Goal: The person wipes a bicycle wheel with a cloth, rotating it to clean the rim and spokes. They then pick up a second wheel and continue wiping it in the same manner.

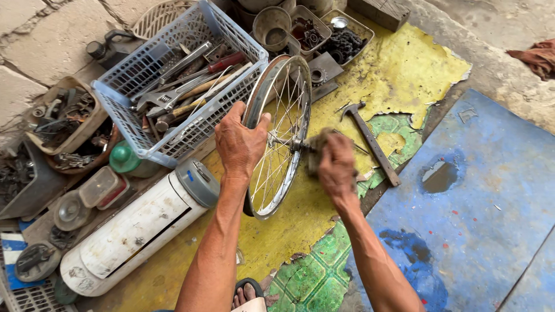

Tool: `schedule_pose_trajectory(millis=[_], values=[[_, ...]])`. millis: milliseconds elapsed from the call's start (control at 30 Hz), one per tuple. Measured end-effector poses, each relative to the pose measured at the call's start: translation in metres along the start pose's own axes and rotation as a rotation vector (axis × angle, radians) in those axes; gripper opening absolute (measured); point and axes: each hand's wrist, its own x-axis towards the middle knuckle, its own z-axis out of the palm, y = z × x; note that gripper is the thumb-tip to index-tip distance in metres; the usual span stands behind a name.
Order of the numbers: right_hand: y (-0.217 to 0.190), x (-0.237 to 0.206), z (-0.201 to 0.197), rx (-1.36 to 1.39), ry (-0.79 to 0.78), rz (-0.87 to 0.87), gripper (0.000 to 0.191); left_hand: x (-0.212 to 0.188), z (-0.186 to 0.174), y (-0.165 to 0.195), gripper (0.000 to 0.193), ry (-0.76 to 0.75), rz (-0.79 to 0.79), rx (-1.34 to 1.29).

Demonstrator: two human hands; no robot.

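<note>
A spoked bicycle wheel (283, 98) with a bare metal rim stands upright on its edge in the middle of the head view. My left hand (238, 144) grips the rim near its top. At the hub, my right hand (336, 164) is closed around a dirty greyish rag (317, 145) and presses it against the axle. A hammer (370, 141) lies on the yellow sheet just right of my right hand.
A blue-grey plastic basket (124, 112) holding wrenches and screwdrivers sits left of the wheel. A white cylinder (136, 234) lies in front of it. Tubs of metal parts (338, 37) stand behind. A peeling yellow sheet (404, 69) and a blue sheet (491, 190) cover the floor.
</note>
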Motion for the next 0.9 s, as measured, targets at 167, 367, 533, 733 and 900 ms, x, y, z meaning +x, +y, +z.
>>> schedule_pose_trajectory(millis=[167, 367, 533, 733, 900], values=[[0.015, 0.002, 0.025, -0.291, 0.022, -0.427, 0.021, -0.005, 0.009, 0.007, 0.026, -0.034, 0.012, 0.003], [0.046, 0.021, 0.033, -0.2, -0.246, 0.089, 0.021, -0.012, 0.013, 0.013, 0.023, -0.045, 0.06, -0.071], [0.061, 0.041, 0.024, -0.113, -0.423, 0.334, 0.035, -0.023, 0.016, 0.022, 0.022, -0.116, 0.079, -0.032], [0.053, 0.036, 0.022, 0.237, -0.379, 0.588, 0.029, -0.037, 0.016, 0.032, 0.025, -0.057, 0.153, -0.002], [0.038, 0.019, 0.021, -0.166, -0.268, 0.201, 0.02, -0.036, 0.018, 0.028, 0.021, -0.101, 0.05, -0.048]])
